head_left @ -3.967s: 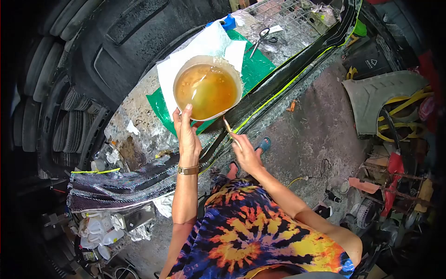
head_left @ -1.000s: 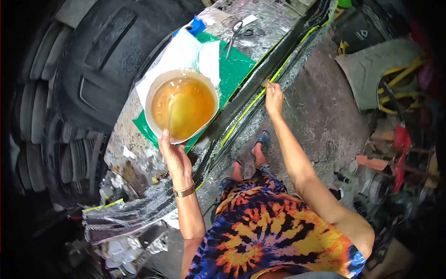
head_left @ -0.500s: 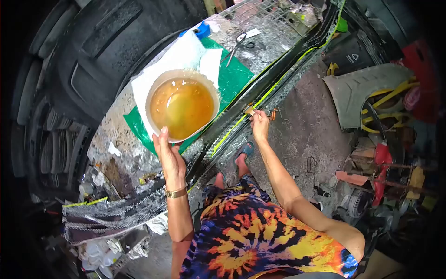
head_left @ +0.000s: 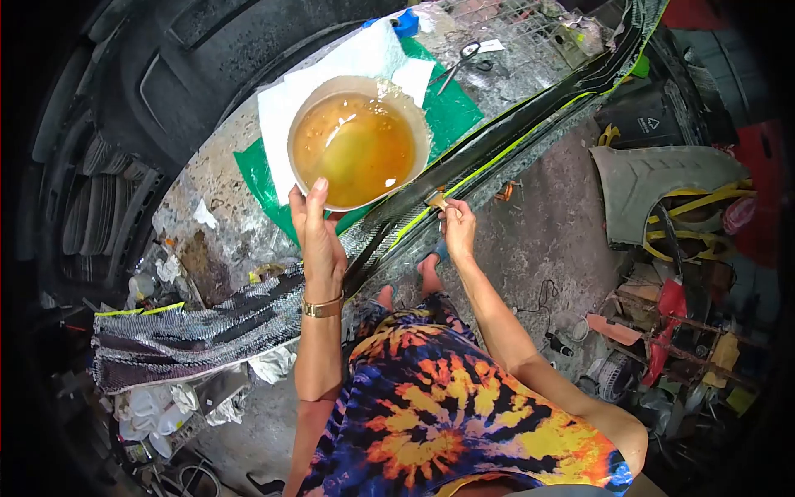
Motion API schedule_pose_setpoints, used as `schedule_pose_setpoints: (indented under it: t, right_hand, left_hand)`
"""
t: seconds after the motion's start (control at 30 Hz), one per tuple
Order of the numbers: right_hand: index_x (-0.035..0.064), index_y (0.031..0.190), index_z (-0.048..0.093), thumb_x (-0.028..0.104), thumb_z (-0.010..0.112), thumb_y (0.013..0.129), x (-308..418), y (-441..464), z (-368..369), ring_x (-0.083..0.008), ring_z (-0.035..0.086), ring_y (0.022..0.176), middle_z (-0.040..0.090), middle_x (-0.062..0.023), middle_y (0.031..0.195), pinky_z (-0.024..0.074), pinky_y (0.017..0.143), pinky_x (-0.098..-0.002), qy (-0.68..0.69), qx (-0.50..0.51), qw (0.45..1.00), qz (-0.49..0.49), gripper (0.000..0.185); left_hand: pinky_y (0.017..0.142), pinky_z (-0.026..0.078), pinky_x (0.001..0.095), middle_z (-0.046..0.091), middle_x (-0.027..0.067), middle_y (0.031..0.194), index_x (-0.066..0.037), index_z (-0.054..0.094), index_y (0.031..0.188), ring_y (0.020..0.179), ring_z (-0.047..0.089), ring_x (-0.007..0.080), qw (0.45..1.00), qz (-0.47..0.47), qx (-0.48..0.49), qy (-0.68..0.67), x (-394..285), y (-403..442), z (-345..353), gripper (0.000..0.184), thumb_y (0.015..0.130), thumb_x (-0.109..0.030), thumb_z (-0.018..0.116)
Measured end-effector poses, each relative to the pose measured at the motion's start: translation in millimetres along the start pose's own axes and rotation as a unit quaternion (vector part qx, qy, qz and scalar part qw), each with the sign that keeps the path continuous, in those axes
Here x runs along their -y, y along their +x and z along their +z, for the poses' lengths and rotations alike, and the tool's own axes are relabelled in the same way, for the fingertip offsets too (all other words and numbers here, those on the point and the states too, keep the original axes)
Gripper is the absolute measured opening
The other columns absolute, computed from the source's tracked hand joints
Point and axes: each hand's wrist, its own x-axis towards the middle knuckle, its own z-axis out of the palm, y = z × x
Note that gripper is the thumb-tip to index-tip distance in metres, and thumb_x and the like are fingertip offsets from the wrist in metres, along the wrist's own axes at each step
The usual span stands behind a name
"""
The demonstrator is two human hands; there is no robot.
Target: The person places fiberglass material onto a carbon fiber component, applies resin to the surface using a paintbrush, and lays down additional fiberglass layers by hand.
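My left hand (head_left: 321,236) grips the near rim of a round tub (head_left: 300,170), its thumb lying over the edge. Amber liquid (head_left: 356,153), like resin, fills much of the tub. Pinched in my right hand (head_left: 458,230) is a small paintbrush (head_left: 437,201), its bristles against a long, curved strip of black woven fabric (head_left: 397,211), which looks like carbon fibre. Yellow-green edging (head_left: 489,168) runs along this strip. Under the tub lie white paper (head_left: 277,112) and a green sheet (head_left: 451,103).
Scissors (head_left: 458,65) and a blue object (head_left: 405,22) rest toward the table's back. A grey car fender (head_left: 629,186) stands at right, near a small fan (head_left: 614,377). Large black panels (head_left: 207,50) fill the left. White plastic cups (head_left: 153,414) lie below the strip's left end.
The view has shifted, so the table scene sits farther right and higher. The tub has stayed in my left hand; the brush remains at the strip, now slightly nearer its left part.
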Motion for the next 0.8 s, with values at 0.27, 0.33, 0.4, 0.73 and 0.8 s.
schedule_pose_setpoints:
  t: [0.27, 0.33, 0.4, 0.73, 0.8]
  right_hand:
    - [0.0002, 0.104, 0.056, 0.011, 0.048, 0.09, -3.7, -29.7, 16.5, -0.0052, 0.045, 0.05, 0.058, -0.001, 0.071, 0.0355, 0.042, -0.0224, -0.004, 0.039, 0.999, 0.013, 0.02]
    - [0.0007, 0.103, 0.056, 0.011, 0.047, 0.09, -4.6, -36.7, 19.7, -0.0053, 0.045, 0.05, 0.058, -0.0011, 0.071, 0.0354, 0.042, -0.0222, 0.052, 0.069, 0.996, 0.035, 0.018]
    - [0.0007, 0.101, 0.057, 0.011, 0.047, 0.09, -4.7, -42.4, 20.9, -0.0054, 0.044, 0.049, 0.058, -0.0015, 0.069, 0.0348, 0.042, -0.022, 0.04, 0.071, 0.996, 0.028, 0.018]
    - [0.0041, 0.118, 0.05, 0.016, 0.047, 0.095, 49.8, 28.7, -61.5, -0.0061, 0.044, 0.05, 0.048, 0.0017, 0.068, 0.0354, 0.044, -0.0236, 0.07, -0.065, 0.992, -0.08, 0.027]
    - [0.0027, 0.122, 0.047, 0.017, 0.046, 0.096, 39.1, 69.7, -63.1, -0.0076, 0.046, 0.053, 0.051, -0.0031, 0.078, 0.0378, 0.047, -0.0254, 0.039, -0.129, 0.98, -0.146, 0.03]
  left_hand:
    - [0.084, 0.046, 0.0397, 0.051, 0.0073, 0.122, -0.009, 0.045, 0.124, 0.111, 0.05, 0.02, 1.0, 0.003, -0.009, -0.017, 0.5, -0.4, -4.6, 0.047, 0.086, -0.033, 0.06]
    - [0.084, 0.046, 0.0399, 0.051, 0.0067, 0.122, -0.01, 0.045, 0.122, 0.11, 0.051, 0.0196, 1.0, 0.0, -0.002, -0.015, 2.8, 0.4, -7.4, 0.046, 0.086, -0.034, 0.061]
    - [0.084, 0.046, 0.0397, 0.051, 0.0063, 0.122, -0.01, 0.045, 0.123, 0.11, 0.051, 0.0194, 1.0, 0.01, -0.002, -0.009, 2.4, -0.9, -8.3, 0.046, 0.086, -0.034, 0.061]
    - [0.091, 0.039, 0.0414, 0.049, 0.007, 0.13, -0.013, 0.044, 0.129, 0.118, 0.046, 0.0199, 0.999, 0.021, 0.028, 0.019, 9.8, 3.5, -9.1, 0.059, 0.084, -0.047, 0.061]
    - [0.094, 0.038, 0.0433, 0.046, 0.0095, 0.134, -0.013, 0.041, 0.132, 0.12, 0.045, 0.0225, 0.999, 0.018, 0.031, 0.02, 4.8, 3.2, -5.5, 0.065, 0.082, -0.049, 0.062]
